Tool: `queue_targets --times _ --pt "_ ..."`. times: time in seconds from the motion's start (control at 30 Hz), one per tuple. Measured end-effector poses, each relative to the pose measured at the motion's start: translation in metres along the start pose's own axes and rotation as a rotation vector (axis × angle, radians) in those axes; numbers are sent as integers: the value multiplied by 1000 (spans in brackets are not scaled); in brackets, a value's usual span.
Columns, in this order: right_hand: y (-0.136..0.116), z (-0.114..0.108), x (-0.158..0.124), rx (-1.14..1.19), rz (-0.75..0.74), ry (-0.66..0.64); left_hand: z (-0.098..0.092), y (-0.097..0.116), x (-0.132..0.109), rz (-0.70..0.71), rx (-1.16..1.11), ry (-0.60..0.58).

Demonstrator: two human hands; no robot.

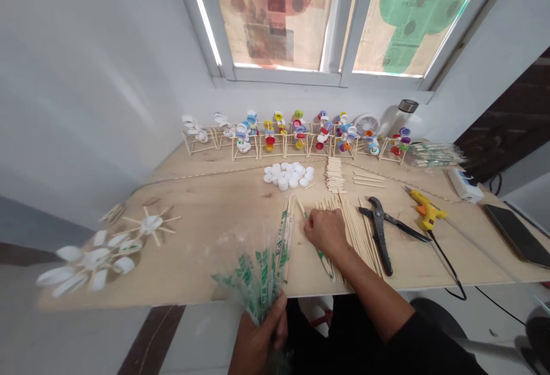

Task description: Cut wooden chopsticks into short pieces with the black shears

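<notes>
My left hand [264, 326] is closed around a bunch of clear plastic chopstick wrappers [253, 272] with green print, fanned out over the table's front edge. My right hand [327, 229] is curled, fingers down, over the left side of a row of bare wooden sticks [358, 232]. A stick in a green-printed wrapper [323, 263] passes beneath it, its ends showing on both sides. What the right fingers hold, if anything, is hidden. Between the hands lie a few more sticks [290, 229], partly behind the wrappers.
White bottle caps [289, 176] and short cut sticks [334, 174] lie behind. Black-handled cutters [380, 237], a yellow glue gun [425, 208] and a phone [515, 232] are on the right. White wheel shapes [97, 259] sit left. Stick frames with colourful caps [296, 134] line the wall.
</notes>
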State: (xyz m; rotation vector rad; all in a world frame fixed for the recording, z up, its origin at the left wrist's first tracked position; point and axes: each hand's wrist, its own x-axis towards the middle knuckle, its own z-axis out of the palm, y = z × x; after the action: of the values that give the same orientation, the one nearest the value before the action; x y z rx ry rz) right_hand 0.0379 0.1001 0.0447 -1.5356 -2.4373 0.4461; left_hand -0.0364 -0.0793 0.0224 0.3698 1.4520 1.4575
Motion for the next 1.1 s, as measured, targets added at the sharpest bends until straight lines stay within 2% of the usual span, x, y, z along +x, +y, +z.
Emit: queue_targets --times 0.13,0.27,0.4,0.5,0.57,0.73,0.8,0.93,1.1 --pt "6 -7 -11 278 29 5 15 15 -3 81 -51 15" --pt "6 -7 -36 530 11 1 33 27 -7 -20 -202 50" --pt "-2 -2 -63 821 46 27 41 25 -10 -135 -186 -53" --pt "-7 -2 -74 1080 88 -10 41 19 -11 -79 -61 -124" --pt "-8 -6 -75 1139 82 -24 40 13 -11 -48 -25 -129" --pt "-2 -20 -60 1138 59 74 36 -1 -12 -19 -5 -103" --pt "0 -23 -54 1164 74 76 34 -7 -13 -2 21 -110" --pt "-3 -18 -56 1255 127 67 33 -21 -13 -39 25 -89" --pt "-16 -3 -77 1386 265 32 34 -27 -12 -113 -81 -84"
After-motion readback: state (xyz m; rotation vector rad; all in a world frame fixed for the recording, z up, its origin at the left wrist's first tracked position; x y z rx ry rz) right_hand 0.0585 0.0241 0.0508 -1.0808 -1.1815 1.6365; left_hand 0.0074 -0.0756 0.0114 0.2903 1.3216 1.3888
